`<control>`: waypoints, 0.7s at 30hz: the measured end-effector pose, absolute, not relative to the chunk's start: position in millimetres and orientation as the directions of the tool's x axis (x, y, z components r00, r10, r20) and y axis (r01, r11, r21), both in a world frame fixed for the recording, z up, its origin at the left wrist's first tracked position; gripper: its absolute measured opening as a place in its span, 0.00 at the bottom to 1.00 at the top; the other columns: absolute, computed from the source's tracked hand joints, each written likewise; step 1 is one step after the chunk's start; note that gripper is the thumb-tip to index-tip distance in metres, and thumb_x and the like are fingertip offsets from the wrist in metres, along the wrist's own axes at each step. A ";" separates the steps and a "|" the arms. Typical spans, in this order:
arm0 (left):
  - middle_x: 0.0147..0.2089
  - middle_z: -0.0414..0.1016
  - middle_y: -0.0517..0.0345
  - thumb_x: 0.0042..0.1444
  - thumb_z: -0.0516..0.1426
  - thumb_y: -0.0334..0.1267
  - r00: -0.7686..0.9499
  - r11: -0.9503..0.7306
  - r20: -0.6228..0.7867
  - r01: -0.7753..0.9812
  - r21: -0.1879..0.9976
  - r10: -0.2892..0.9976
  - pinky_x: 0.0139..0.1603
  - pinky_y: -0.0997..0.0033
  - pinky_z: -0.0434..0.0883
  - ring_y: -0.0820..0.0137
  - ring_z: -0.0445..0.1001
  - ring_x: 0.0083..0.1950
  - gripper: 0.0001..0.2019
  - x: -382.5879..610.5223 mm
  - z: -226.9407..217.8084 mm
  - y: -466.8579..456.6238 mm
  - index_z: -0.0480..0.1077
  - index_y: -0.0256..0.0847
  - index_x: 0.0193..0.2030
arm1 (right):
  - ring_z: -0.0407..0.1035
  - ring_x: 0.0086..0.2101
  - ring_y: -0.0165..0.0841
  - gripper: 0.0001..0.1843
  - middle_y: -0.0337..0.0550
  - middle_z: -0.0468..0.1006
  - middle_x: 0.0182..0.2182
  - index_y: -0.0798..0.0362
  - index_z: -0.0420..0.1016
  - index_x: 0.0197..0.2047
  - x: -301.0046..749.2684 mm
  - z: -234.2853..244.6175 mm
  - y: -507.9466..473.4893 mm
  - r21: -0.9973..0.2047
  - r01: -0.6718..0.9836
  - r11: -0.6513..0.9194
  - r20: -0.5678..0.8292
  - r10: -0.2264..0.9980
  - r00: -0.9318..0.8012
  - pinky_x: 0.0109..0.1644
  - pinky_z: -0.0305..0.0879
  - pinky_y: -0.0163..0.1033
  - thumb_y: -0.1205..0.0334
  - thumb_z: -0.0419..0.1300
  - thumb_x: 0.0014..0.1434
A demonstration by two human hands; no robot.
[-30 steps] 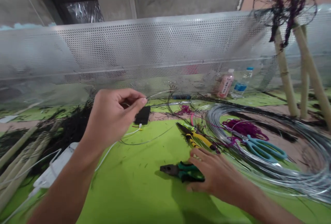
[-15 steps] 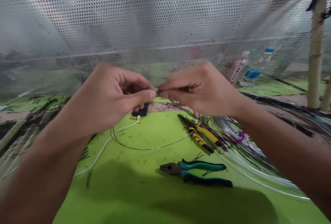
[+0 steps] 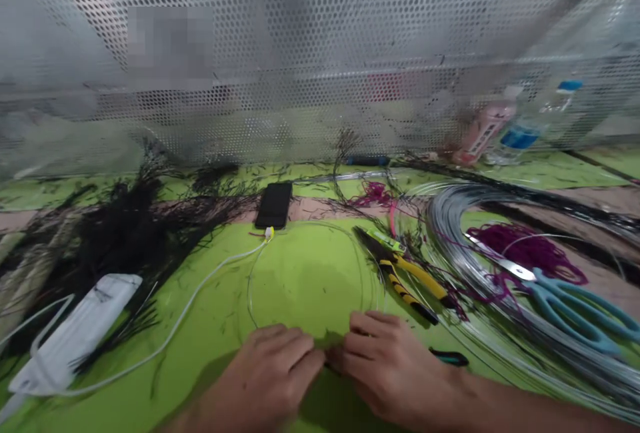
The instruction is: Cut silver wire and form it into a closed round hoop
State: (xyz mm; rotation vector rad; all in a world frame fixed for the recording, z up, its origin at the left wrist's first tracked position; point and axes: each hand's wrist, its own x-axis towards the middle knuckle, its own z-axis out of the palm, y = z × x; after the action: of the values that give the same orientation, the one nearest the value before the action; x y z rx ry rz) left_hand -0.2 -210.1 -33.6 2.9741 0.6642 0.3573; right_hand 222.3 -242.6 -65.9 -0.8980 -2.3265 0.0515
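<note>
Two hands sit low in the head view, close to the person. The left hand [image 3: 273, 373] and the right hand [image 3: 395, 370] are together, fingertips touching, palms down on the green worktop [image 3: 300, 273]. Their fingers curl tight and pinch the ends of a thin wire loop [image 3: 249, 290]. The wire is too thin to see inside the fingers.

The loop lies flat, straight ahead of the hands. It is round, and its far side reaches toward the black phone [image 3: 274, 204]. Its ends come back to the spot where the hands meet, so both hands are just as near.

Green pliers [image 3: 450, 357] hide under the right hand; only a handle tip peeks out. Yellow pliers [image 3: 410, 280] lie just past that hand. A big wire coil [image 3: 465, 246] and teal scissors [image 3: 570, 310] are farther right.
</note>
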 end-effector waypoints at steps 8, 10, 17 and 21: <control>0.28 0.68 0.60 0.64 0.46 0.21 0.876 -0.935 0.330 0.343 0.085 0.351 0.28 0.65 0.60 0.68 0.66 0.28 0.13 1.9 -42.7 -206.1 0.68 0.38 0.37 | 0.55 0.27 0.31 0.11 0.37 0.69 0.23 0.54 0.69 0.30 223.8 -75.6 -239.1 -0.385 0.539 0.749 0.527 0.658 -0.538 0.28 0.44 0.41 0.76 0.55 0.61; 0.29 0.70 0.59 0.66 0.43 0.21 0.878 -0.941 0.345 0.333 0.062 0.333 0.29 0.65 0.64 0.68 0.69 0.29 0.15 1.8 -43.7 -206.9 0.70 0.35 0.42 | 0.55 0.27 0.32 0.11 0.38 0.69 0.23 0.54 0.69 0.29 222.1 -79.6 -240.4 -0.419 0.534 0.734 0.512 0.677 -0.528 0.28 0.44 0.41 0.76 0.54 0.61; 0.31 0.76 0.58 0.73 0.39 0.28 0.841 -0.944 0.430 0.303 0.128 0.328 0.35 0.69 0.72 0.70 0.74 0.32 0.19 -1.5 -32.5 -206.2 0.71 0.35 0.45 | 0.68 0.38 0.33 0.06 0.39 0.77 0.39 0.50 0.75 0.44 243.9 -40.0 -232.4 -0.506 0.574 0.644 0.178 0.729 -0.661 0.42 0.61 0.40 0.60 0.58 0.68; 0.32 0.77 0.59 0.70 0.46 0.26 0.776 -0.906 0.476 0.295 0.304 0.413 0.37 0.72 0.73 0.72 0.76 0.34 0.13 -8.9 -27.3 -205.2 0.72 0.36 0.47 | 0.66 0.38 0.33 0.09 0.38 0.75 0.34 0.50 0.74 0.41 281.9 -14.3 -207.2 -0.547 0.569 0.614 0.052 0.703 -0.709 0.53 0.57 0.45 0.59 0.54 0.70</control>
State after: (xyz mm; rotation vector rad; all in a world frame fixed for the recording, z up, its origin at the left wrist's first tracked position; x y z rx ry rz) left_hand -8.9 -205.2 -27.3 2.7572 0.5568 0.8126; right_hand 281.9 -207.2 -14.3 -1.0386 -2.5789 0.7399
